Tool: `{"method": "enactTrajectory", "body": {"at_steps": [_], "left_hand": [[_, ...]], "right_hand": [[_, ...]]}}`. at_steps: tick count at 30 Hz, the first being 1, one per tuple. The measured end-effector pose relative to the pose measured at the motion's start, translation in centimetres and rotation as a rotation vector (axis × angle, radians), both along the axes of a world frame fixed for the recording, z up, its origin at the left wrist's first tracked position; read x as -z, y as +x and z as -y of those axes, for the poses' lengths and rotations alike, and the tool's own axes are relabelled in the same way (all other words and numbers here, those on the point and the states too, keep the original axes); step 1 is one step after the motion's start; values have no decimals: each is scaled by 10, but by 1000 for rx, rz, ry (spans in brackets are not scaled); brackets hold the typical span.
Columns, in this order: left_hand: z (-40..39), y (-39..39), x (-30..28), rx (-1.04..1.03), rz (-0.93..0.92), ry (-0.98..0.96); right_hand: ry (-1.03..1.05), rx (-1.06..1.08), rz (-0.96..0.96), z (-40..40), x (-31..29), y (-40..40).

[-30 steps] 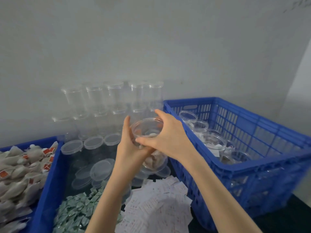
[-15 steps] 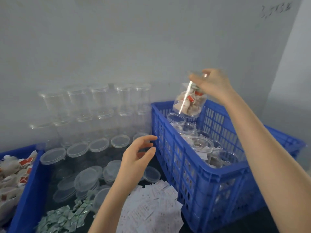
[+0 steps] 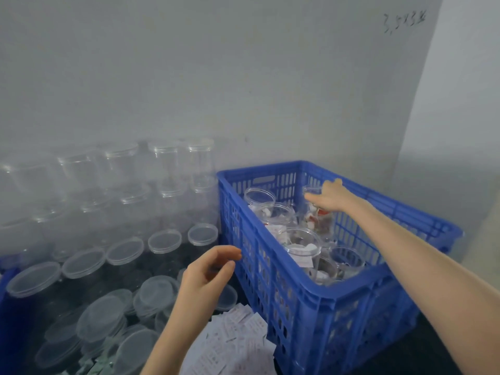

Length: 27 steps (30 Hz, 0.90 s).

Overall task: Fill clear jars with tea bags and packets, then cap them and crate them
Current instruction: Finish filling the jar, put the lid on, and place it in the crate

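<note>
From the head view, your right arm reaches far out, almost straight, over the blue crate [image 3: 305, 301]. Your right hand [image 3: 331, 197] is at the far side of the crate, with the back of the hand up. Its fingers curl round the top of the filled jar [image 3: 319, 212], so your right grip is holding that jar by its lid end. The jar stands upright inside the crate, near the back wall, with tea bags showing red and white through its clear side.

Your left arm comes up from the bottom of the picture, bent at the wrist. Your left hand [image 3: 208, 274] hangs in the air just beside the crate's near left wall. Its fingers are loosely curled and the thumb is close to them, but nothing is between them. So your left grip is loose and holds nothing.

More capped jars [image 3: 303, 247] stand in the crate, in front of the one you hold, and they have packets inside.

To the left, empty jars [image 3: 167, 169] are stacked against the grey wall [image 3: 216, 77]. Loose lids [image 3: 154, 296] lie in a pile on the dark worktop [image 3: 130, 272] below them. White packets [image 3: 235, 345] lie in a heap near your left arm. A few pale green packets [image 3: 92, 366] peek out at the bottom edge.
</note>
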<state>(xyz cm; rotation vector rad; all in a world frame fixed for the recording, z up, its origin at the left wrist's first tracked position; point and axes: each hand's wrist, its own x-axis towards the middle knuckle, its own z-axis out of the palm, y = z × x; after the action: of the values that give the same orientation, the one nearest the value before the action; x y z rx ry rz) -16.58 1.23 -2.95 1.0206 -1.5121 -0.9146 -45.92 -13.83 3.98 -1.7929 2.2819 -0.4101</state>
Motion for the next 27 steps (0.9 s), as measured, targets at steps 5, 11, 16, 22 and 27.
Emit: {"method": "enactTrajectory", "body": {"at_steps": [5, 11, 16, 22, 27], "left_hand": [[4, 0, 6, 0, 12, 10], [7, 3, 10, -10, 33, 22], [10, 6, 12, -17, 68, 29], [10, 11, 14, -12, 80, 34], [9, 17, 15, -21, 72, 34]], "right_hand": [[193, -88, -114, 5, 16, -4], [119, -250, -70, 7, 14, -11], [208, -307, 153, 5, 12, -18], [285, -285, 288, 7, 15, -20], [217, -261, 258, 0, 4, -11]]}}
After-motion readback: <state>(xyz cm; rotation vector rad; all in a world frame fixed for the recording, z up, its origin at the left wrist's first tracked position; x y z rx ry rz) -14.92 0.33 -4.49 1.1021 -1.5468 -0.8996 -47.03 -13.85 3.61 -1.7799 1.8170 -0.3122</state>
